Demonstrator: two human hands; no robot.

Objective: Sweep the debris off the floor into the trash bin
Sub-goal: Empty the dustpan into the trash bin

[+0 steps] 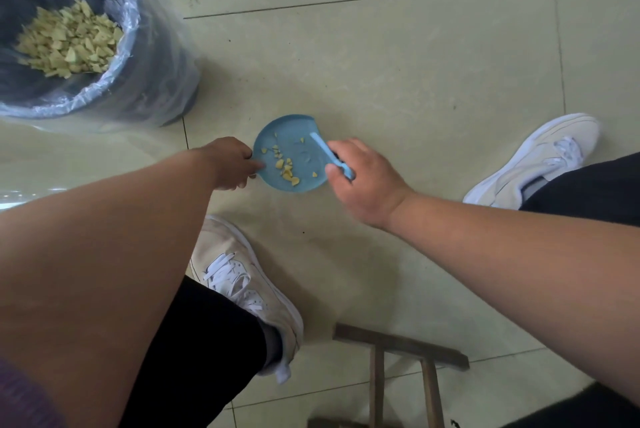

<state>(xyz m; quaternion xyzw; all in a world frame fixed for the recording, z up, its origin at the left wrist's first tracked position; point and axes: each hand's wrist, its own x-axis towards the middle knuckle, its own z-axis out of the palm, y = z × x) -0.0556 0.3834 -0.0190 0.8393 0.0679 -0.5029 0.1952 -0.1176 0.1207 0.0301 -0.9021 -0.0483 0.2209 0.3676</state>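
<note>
A small blue dustpan (304,159) lies flat on the pale tiled floor in the middle of the head view. Several yellow debris bits (286,167) sit on it. My left hand (230,163) grips the pan's left edge. My right hand (360,178) is closed on a small blue brush (329,154), whose head rests over the pan's right side. The trash bin (149,81), lined with a clear plastic bag, stands at the upper left and holds a heap of the same yellow scraps (69,40).
My two white sneakers (249,289) (540,157) flank the pan, with black trouser legs above them. A wooden stool frame (401,348) stands at the bottom middle. Bare floor tiles (398,57) stretch beyond the pan.
</note>
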